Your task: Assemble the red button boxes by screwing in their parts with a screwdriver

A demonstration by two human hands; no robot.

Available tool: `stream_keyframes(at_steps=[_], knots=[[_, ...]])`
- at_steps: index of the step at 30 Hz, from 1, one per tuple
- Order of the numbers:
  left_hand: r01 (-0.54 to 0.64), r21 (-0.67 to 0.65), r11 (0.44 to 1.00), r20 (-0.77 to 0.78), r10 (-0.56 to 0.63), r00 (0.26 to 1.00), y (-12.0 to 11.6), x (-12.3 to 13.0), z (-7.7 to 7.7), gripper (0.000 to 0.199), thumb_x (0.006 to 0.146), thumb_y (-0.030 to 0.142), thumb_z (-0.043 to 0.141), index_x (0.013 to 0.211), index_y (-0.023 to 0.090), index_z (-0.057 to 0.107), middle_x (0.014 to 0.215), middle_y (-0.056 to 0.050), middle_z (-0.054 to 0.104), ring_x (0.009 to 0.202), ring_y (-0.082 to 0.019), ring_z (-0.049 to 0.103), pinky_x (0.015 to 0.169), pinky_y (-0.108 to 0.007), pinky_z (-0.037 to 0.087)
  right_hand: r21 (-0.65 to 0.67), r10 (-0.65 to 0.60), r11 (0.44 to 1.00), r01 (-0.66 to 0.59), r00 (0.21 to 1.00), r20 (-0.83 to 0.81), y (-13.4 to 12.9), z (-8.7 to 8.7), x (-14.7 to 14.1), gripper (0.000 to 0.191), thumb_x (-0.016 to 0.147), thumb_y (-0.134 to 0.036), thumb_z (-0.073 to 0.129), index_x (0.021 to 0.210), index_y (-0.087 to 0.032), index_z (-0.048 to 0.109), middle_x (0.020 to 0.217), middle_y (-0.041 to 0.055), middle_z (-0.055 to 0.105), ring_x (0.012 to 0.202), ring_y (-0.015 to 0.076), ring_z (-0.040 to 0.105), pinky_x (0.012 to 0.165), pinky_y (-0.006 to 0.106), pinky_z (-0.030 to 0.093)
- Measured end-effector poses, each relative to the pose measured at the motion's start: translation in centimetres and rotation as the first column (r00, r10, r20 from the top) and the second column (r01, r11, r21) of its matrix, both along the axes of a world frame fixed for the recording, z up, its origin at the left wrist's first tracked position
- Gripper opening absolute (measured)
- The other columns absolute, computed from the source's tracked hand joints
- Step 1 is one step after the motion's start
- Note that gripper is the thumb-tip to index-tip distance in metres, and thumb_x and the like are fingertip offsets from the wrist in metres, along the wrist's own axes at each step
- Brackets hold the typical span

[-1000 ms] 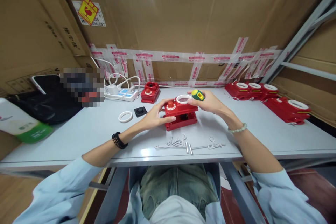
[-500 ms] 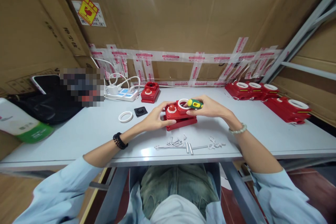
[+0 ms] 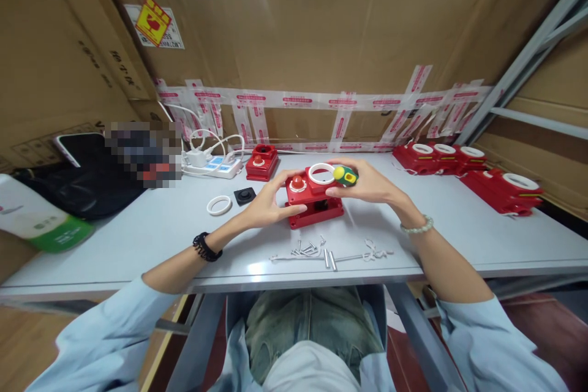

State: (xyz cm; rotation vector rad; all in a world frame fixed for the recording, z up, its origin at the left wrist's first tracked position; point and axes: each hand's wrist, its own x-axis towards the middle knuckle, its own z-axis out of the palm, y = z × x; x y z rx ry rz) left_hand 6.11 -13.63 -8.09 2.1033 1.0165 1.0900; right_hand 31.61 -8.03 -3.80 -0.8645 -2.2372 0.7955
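Between my hands is a red housing cover (image 3: 314, 188) with a small red dome and a white ring. It is raised above its red base (image 3: 316, 214), with a dark gap between them. My left hand (image 3: 271, 203) grips the cover's left side, thumb along the front. My right hand (image 3: 365, 180) holds a green and yellow screwdriver handle (image 3: 348, 176) and also touches the cover's right side. In front lie several screws (image 3: 307, 249), two metal pins (image 3: 329, 260) and a thin cord (image 3: 349, 257).
A loose white ring (image 3: 219, 205) and a black square part (image 3: 245, 196) lie left of my hands. Behind them are another red unit (image 3: 261, 162) and a power strip (image 3: 215, 165). More red housings (image 3: 503, 191) stand at right, a black bag (image 3: 110, 190) at left.
The cover has risen off its base, so the gap between them is wider. The screwdriver handle has shifted slightly right and up with my right hand.
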Motion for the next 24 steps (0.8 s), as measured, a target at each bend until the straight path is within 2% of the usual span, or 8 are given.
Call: stream_keyframes(at_steps=[3, 6, 8, 10, 12, 16, 20, 24], knots=[[-0.011, 0.021, 1.000, -0.013, 0.011, 1.000, -0.2, 0.1, 0.2, 0.069, 0.079, 0.041, 0.074, 0.139, 0.025, 0.044, 0.145, -0.013, 0.049, 0.131, -0.030, 0.052, 0.112, -0.049, 0.040, -0.060, 0.029, 0.998, -0.033, 0.997, -0.075, -0.1, 0.4, 0.1, 0.056, 0.062, -0.038, 0.086, 0.112, -0.021, 0.068, 0.106, 0.0048, 0.071, 0.096, 0.0223, 0.065, 0.085, 0.036, 0.052], [-0.119, 0.053, 0.992, -0.003, 0.119, 0.993, -0.3, 0.3, 0.2, 0.078, 0.078, 0.043, 0.074, 0.144, 0.025, 0.035, 0.152, -0.015, 0.040, 0.139, -0.032, 0.042, 0.111, -0.051, 0.039, -0.046, -0.046, 0.998, 0.037, 0.975, -0.219, -0.5, 1.3, 0.5, 0.055, 0.057, -0.038, 0.089, 0.106, -0.021, 0.068, 0.095, 0.0016, 0.069, 0.081, 0.0162, 0.062, 0.072, 0.030, 0.051], [-0.196, 0.042, 0.980, -0.012, 0.197, 0.980, -0.1, 0.7, 0.1, 0.080, 0.080, 0.045, 0.072, 0.145, 0.024, 0.031, 0.152, -0.017, 0.040, 0.140, -0.032, 0.041, 0.108, -0.051, 0.042, -0.089, -0.148, 0.988, 0.125, 0.927, -0.344, -0.6, 1.9, 0.8, 0.056, 0.058, -0.043, 0.088, 0.105, -0.021, 0.067, 0.075, -0.0025, 0.062, 0.060, 0.0103, 0.052, 0.053, 0.026, 0.043], [-0.209, 0.045, 0.977, -0.067, 0.211, 0.975, 0.1, 1.5, 0.2, 0.072, 0.083, 0.047, 0.068, 0.142, 0.022, 0.034, 0.147, -0.017, 0.047, 0.136, -0.031, 0.047, 0.105, -0.050, 0.044, -0.157, -0.242, 0.969, 0.191, 0.862, -0.446, -0.5, 2.3, 1.1, 0.059, 0.059, -0.048, 0.087, 0.106, -0.020, 0.066, 0.058, -0.0079, 0.047, 0.046, 0.0060, 0.034, 0.040, 0.023, 0.028], [-0.181, 0.103, 0.978, -0.143, 0.194, 0.970, 0.4, 2.5, 0.4, 0.059, 0.086, 0.049, 0.064, 0.134, 0.021, 0.045, 0.139, -0.015, 0.054, 0.130, -0.030, 0.052, 0.106, -0.050, 0.044, -0.196, -0.296, 0.954, 0.227, 0.812, -0.503, -0.2, 2.3, 1.2, 0.060, 0.058, -0.051, 0.086, 0.104, -0.020, 0.065, 0.053, -0.0103, 0.036, 0.042, 0.0045, 0.025, 0.037, 0.023, 0.019], [-0.150, 0.187, 0.971, -0.236, 0.192, 0.952, 0.9, 4.5, 0.7, 0.035, 0.084, 0.044, 0.067, 0.108, 0.019, 0.062, 0.113, -0.011, 0.069, 0.106, -0.028, 0.065, 0.098, -0.046, 0.049, -0.201, -0.307, 0.951, 0.235, 0.804, -0.510, 0.5, 1.7, 1.2, 0.054, 0.057, -0.049, 0.088, 0.096, -0.020, 0.065, 0.055, -0.0099, 0.036, 0.042, 0.0040, 0.025, 0.036, 0.023, 0.018], [-0.134, 0.166, 0.977, -0.172, 0.163, 0.972, 1.1, 5.3, 0.7, 0.021, 0.081, 0.031, 0.068, 0.098, 0.019, 0.066, 0.095, -0.006, 0.075, 0.087, -0.022, 0.069, 0.084, -0.037, 0.055, -0.173, -0.286, 0.958, 0.229, 0.811, -0.511, 0.5, 1.5, 1.1, 0.052, 0.057, -0.047, 0.088, 0.095, -0.021, 0.065, 0.057, -0.0094, 0.038, 0.043, 0.0040, 0.026, 0.036, 0.022, 0.019], [-0.185, 0.166, 0.969, -0.106, 0.204, 0.973, 0.9, 4.7, 1.6, 0.022, 0.082, 0.035, 0.067, 0.097, 0.019, 0.068, 0.097, -0.005, 0.076, 0.088, -0.022, 0.069, 0.085, -0.038, 0.055, -0.174, -0.306, 0.952, 0.252, 0.801, -0.514, 0.3, 1.7, 1.0, 0.054, 0.056, -0.049, 0.088, 0.093, -0.020, 0.063, 0.055, -0.0098, 0.037, 0.043, 0.0044, 0.027, 0.036, 0.023, 0.021]])
